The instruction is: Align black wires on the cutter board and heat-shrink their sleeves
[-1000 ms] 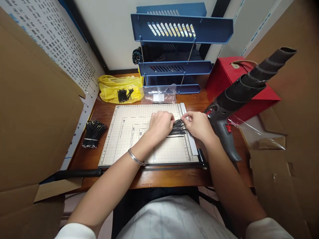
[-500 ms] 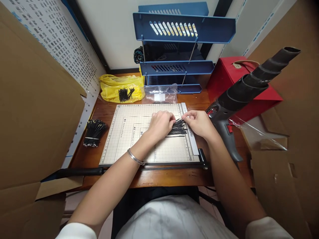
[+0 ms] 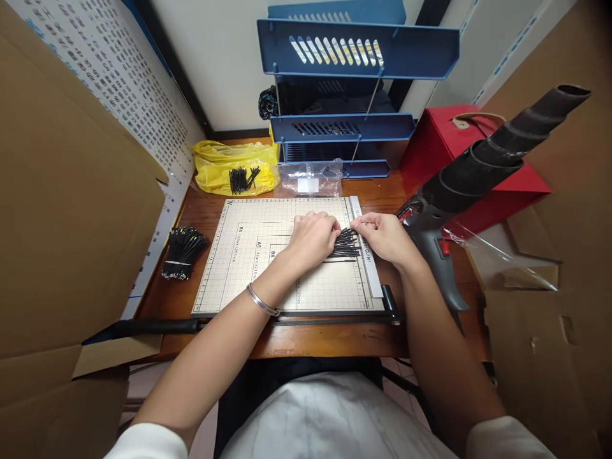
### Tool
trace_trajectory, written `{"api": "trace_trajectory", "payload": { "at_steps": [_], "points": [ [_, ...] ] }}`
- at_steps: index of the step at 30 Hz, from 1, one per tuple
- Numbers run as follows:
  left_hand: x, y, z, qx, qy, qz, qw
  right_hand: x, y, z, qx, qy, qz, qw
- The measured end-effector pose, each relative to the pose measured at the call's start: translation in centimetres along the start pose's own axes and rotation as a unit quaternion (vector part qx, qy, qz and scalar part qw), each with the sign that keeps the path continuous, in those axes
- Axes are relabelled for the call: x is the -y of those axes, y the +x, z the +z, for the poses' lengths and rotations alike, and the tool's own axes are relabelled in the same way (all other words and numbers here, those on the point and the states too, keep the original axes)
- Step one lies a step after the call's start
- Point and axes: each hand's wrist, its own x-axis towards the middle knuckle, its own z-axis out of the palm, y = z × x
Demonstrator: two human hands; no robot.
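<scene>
Basically, black strips [image 3: 347, 247] lie slightly fanned on the cutter board [image 3: 248, 271], tips by the pale rail [image 3: 371, 277], prob. as it gives a straight edge; L hand [image 3: 312, 241] curls over their other ends, likely steadying the row, but fingertips are part-hidden, so can't tell if that grip pinches; R hand [image 3: 384, 237] has thumb & forefinger pinching at the far strips' tips, presumably for fine control; banded bundle [image 3: 184, 252] sits on the table [image 3: 287, 344], L of the board, clear of both hands.

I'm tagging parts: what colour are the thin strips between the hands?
The strips are black; head view.
</scene>
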Motion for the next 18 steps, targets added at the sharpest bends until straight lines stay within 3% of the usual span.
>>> {"api": "trace_trajectory", "payload": {
  "at_steps": [12,18],
  "points": [
    [-0.3,0.2,0.4,-0.018,-0.023,0.001,1.0,0.4,-0.4,-0.1,-0.009,0.011,-0.005,1.0],
    [-0.4,0.5,0.5,-0.033,-0.036,-0.006,0.999,1.1,-0.9,0.0,-0.051,0.001,-0.013,0.999]
  ]
}}
